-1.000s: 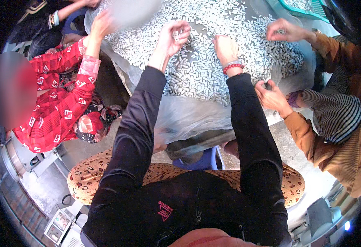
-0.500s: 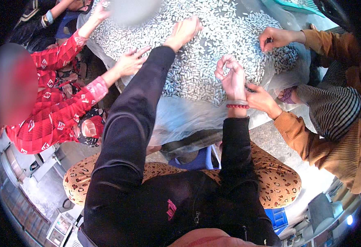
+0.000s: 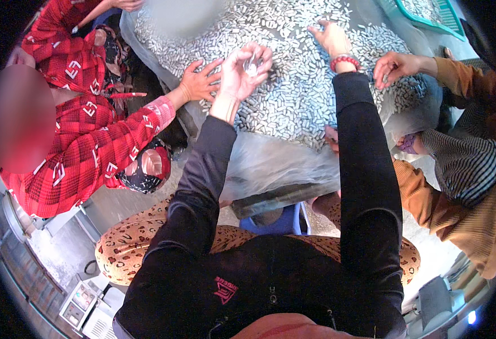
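Note:
Many small, pale grey, capsule-shaped pieces (image 3: pixel 284 107) lie spread over a plastic sheet (image 3: pixel 282 161). My left hand (image 3: pixel 245 72) is turned palm up above the near left part of the spread, its fingers curled round a few whitish pieces in the palm. Farther out and to the right, my right hand (image 3: pixel 331 38), with a red bead bracelet at the wrist, reaches down to the pieces. Its fingers stretch out apart, and I see nothing held in them.
At the left, a person in red checks has a spread hand (image 3: pixel 201 82) on the pieces. At the right, a person in brown sleeves pinches over a darker heap (image 3: pixel 409 93). A green basket (image 3: pixel 429 20) stands far right, and a blue stool (image 3: pixel 276 219) is below the sheet's edge.
My left hand has drawn back toward me and turned palm up. My right hand has reached away from me over the pieces. The red-sleeved hand has moved right.

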`<state>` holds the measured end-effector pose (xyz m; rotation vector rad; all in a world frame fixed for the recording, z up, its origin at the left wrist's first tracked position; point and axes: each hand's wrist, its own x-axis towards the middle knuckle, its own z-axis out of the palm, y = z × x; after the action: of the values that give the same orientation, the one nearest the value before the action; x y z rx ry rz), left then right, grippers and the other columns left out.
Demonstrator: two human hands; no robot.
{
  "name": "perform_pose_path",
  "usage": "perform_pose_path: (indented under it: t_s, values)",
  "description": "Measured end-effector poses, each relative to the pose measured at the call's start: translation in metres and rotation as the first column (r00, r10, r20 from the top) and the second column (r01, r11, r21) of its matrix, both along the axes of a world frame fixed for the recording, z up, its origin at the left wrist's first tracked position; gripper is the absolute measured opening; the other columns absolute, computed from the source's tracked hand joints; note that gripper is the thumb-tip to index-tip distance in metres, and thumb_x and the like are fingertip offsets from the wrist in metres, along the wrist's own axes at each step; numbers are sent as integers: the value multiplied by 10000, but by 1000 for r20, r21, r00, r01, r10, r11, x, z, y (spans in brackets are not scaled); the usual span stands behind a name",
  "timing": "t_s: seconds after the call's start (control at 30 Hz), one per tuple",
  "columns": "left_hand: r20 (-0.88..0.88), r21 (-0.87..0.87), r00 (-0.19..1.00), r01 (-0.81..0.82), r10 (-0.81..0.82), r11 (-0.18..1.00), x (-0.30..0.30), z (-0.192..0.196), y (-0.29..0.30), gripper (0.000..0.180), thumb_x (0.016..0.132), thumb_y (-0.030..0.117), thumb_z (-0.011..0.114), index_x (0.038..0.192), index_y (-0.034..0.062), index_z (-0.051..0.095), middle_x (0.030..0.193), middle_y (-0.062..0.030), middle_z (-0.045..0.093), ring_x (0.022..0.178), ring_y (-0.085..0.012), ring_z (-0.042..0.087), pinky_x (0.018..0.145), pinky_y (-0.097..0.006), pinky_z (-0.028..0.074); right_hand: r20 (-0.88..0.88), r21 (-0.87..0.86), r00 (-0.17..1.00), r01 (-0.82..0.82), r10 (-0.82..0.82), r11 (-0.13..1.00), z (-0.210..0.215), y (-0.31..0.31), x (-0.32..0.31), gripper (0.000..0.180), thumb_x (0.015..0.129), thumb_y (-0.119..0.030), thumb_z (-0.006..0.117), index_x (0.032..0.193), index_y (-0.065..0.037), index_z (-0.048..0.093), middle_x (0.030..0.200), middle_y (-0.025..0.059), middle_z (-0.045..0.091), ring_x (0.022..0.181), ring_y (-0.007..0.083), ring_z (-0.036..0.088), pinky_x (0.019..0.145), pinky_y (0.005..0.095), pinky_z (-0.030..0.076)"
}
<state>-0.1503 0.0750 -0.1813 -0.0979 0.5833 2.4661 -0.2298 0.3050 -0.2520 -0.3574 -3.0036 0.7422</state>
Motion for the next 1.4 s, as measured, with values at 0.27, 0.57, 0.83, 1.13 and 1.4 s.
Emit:
perform_pose_path:
  t_s: [0.27, 0.57, 0.83, 1.13, 1.4]
  values:
    - [-339, -881, 833, -119, -436, 458, -59, -22, 25, 279, 778, 288, 636, 858, 21, 633, 636, -25, 559, 532, -99, 485, 441, -233, 374, 115, -84, 991, -61, 71, 995, 19, -38, 110, 151, 751, -213, 604, 843, -94, 612, 713, 174, 616, 727, 342, 609, 641, 418, 483]
    - [-203, -788, 519, -590, -831, -176, -55, -72, 49, 345, 740, 376, 642, 785, 34, 652, 663, -179, 602, 687, -314, 610, 633, -383, 470, 233, -529, 971, 80, 53, 845, 39, -24, 139, 288, 722, -204, 666, 990, -101, 646, 715, 169, 627, 678, 244, 625, 632, 361, 476]
    - [-113, -993, 809, -112, -576, 37, -32, -40, -6, 290, 832, 345, 554, 812, 74, 655, 544, 8, 515, 498, -74, 451, 473, -253, 368, 227, -59, 974, 5, 9, 998, 3, -39, 125, 344, 796, -218, 581, 1083, -72, 457, 796, 230, 604, 742, 389, 591, 652, 475, 449]
    - [-82, -917, 644, -348, -760, -196, -16, -47, 6, 381, 817, 391, 530, 788, 23, 623, 669, -145, 600, 658, -252, 593, 643, -372, 447, 38, 27, 963, -269, 268, 963, 19, -37, 169, 144, 843, -199, 524, 819, -58, 525, 719, 150, 566, 674, 321, 588, 593, 422, 463]
    - [-36, -998, 757, -59, -652, -12, -25, -28, 18, 323, 823, 328, 530, 802, 16, 613, 616, -53, 557, 570, -140, 541, 568, -286, 443, -251, -213, 964, -144, 88, 966, 2, -31, 179, 99, 820, -148, 576, 770, -69, 544, 616, 75, 527, 542, 277, 534, 510, 372, 429]
